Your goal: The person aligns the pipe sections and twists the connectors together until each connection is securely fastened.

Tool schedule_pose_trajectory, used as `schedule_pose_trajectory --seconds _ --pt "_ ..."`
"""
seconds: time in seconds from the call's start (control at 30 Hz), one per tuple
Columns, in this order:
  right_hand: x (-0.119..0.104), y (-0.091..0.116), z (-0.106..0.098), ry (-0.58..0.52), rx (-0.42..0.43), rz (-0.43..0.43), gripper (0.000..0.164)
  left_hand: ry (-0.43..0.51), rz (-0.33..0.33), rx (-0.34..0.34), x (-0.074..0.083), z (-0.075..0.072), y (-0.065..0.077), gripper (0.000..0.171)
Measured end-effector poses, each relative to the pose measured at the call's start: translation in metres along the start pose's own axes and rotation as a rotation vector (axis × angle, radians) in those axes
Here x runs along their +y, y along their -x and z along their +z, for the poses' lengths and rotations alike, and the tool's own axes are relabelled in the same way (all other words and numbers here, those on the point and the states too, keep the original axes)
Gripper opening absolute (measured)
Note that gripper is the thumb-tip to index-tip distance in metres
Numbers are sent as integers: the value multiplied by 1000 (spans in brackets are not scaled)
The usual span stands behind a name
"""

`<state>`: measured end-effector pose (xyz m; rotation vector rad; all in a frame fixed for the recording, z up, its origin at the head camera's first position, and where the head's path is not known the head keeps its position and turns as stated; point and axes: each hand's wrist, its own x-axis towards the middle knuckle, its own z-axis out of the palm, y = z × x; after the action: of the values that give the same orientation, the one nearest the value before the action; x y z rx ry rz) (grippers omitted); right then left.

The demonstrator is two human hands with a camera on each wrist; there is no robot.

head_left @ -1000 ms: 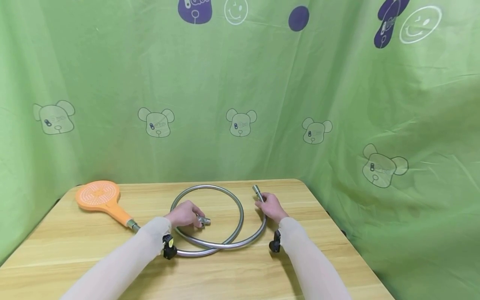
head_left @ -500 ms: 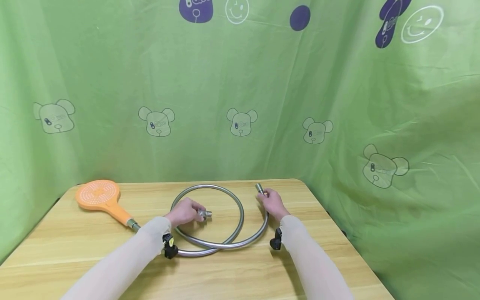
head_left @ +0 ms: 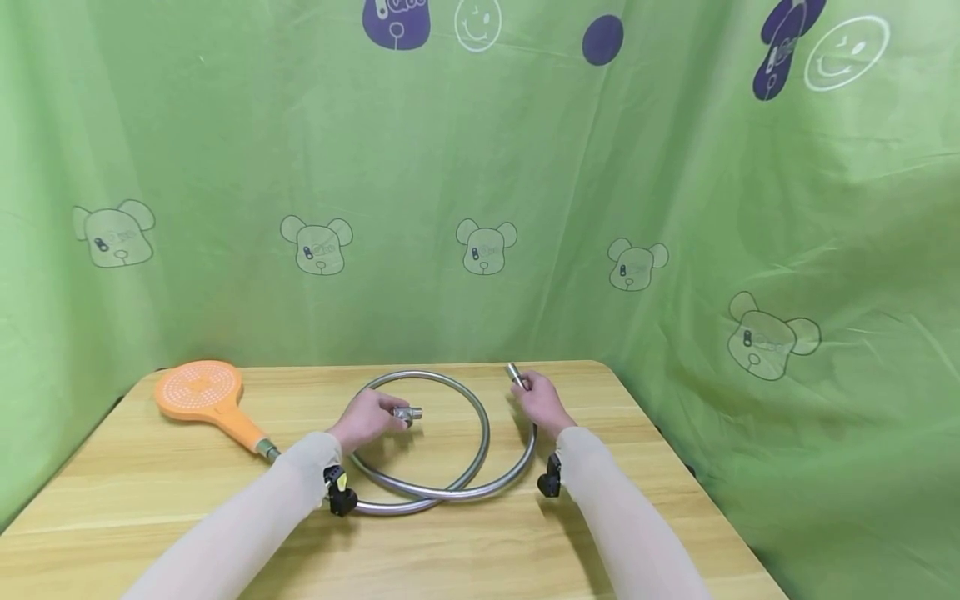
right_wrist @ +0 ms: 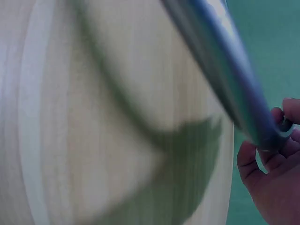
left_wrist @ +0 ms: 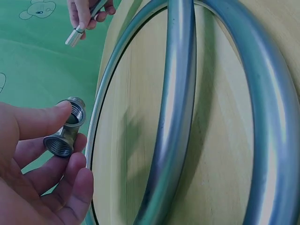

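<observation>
My left hand [head_left: 366, 421] pinches a small silver threaded tee fitting [head_left: 407, 414] between thumb and fingers, above the table. In the left wrist view, two threaded openings of the fitting [left_wrist: 62, 145] face the camera. A silver shower hose [head_left: 483, 433] loops around that spot on the table. My right hand [head_left: 546, 404] grips this hose just behind its metal end connector [head_left: 513, 372], which points up and left. In the right wrist view, the hose [right_wrist: 225, 65] runs into my curled fingers. An orange shower head [head_left: 197, 392] lies at the left, its handle leading to another metal connector [head_left: 267, 451].
A wooden table [head_left: 465, 558] carries everything. Green curtains [head_left: 390, 317] with bear drawings hang behind it and along the sides. The hose crosses itself near the table's middle, and my left forearm [head_left: 247, 517] covers part of it.
My left hand has raised the tee fitting and turned it slightly. My right hand has lifted the hose end a little. The shower head stays in place.
</observation>
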<state>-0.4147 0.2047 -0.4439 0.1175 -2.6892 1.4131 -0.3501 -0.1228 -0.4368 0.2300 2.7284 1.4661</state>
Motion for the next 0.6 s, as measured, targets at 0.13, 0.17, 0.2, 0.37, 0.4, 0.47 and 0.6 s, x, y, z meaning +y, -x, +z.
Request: schedule_pose_trajectory --seconds 0.13,0.17,0.2,0.37,0.4,0.47,0.6 --pt "-6 -1 0 0 27 -19 28 20 -3 9 0 -1 -1 44" --pt "-7 -1 0 4 36 -27 28 24 -3 10 0 -1 -1 44" --pt "-9 -1 0 2 36 -31 29 31 -11 11 0 -1 -1 44" --pt "-12 -3 3 50 16 -72 31 53 -22 14 2 -2 -2 43" --pt "-13 -4 4 57 6 -81 31 56 -22 17 3 -3 -2 42" --pt "-15 -5 6 78 -12 -96 30 65 -17 21 4 -3 -2 42" --pt "-20 -6 10 106 -44 -120 29 77 -17 27 4 -4 -2 42"
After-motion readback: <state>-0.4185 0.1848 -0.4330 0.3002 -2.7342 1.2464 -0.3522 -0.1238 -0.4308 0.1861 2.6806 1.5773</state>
